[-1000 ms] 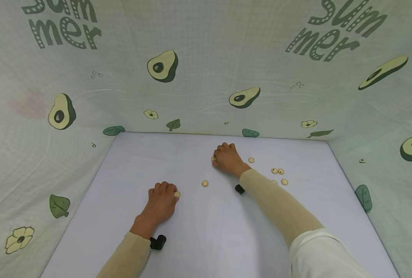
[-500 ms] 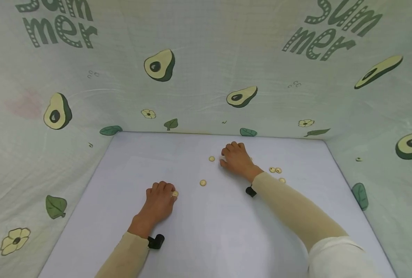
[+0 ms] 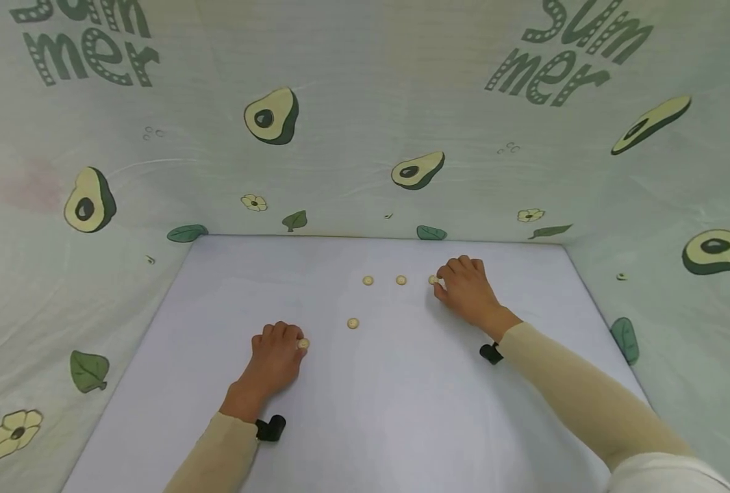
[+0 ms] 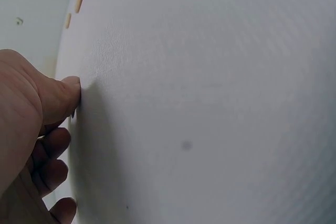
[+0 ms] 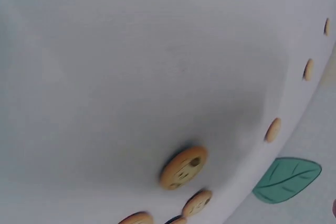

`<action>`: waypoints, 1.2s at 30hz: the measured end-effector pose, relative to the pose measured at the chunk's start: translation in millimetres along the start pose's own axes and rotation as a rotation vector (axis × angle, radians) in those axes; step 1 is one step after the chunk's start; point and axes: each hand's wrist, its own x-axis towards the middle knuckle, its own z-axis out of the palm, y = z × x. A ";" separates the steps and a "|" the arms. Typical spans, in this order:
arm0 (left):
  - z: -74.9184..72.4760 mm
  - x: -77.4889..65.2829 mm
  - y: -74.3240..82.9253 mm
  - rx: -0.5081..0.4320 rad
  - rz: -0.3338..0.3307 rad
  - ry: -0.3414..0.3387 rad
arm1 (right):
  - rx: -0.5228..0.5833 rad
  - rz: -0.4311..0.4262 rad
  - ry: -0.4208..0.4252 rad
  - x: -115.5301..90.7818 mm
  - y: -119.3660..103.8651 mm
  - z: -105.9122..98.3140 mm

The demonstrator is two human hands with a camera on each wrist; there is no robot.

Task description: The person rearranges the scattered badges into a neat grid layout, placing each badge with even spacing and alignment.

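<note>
Head view: left hand (image 3: 275,359), fingers curled, pinched 1 disc (image 3: 303,344); right hand (image 3: 467,290) bent its fingers at another disc (image 3: 431,280), grip unclear.

Right hand (image 3: 468,291) farther right, middle disc (image 3: 401,280) now visible

Beige sleeves (image 3: 587,394), black wrist cameras (image 3: 270,428)

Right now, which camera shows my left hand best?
The head view: your left hand appears uncropped, pinching a disc. The left wrist view is closer but crops it; the right wrist view misses it.
</note>
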 end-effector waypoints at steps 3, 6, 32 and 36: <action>0.5 -0.5 -0.3 0.000 -0.004 0.000 | -0.020 0.017 -0.004 -14.8 11.5 -3.5; 1.2 -0.6 -0.1 -0.001 -0.004 0.003 | -0.043 0.021 -0.002 -28.5 21.9 -5.2; 0.4 0.8 2.0 -0.019 -0.032 -0.022 | 0.028 -0.050 -0.191 -87.1 50.5 0.1; 1.2 1.3 1.3 -0.020 -0.035 -0.025 | 0.016 -0.054 -0.192 -86.9 49.0 2.9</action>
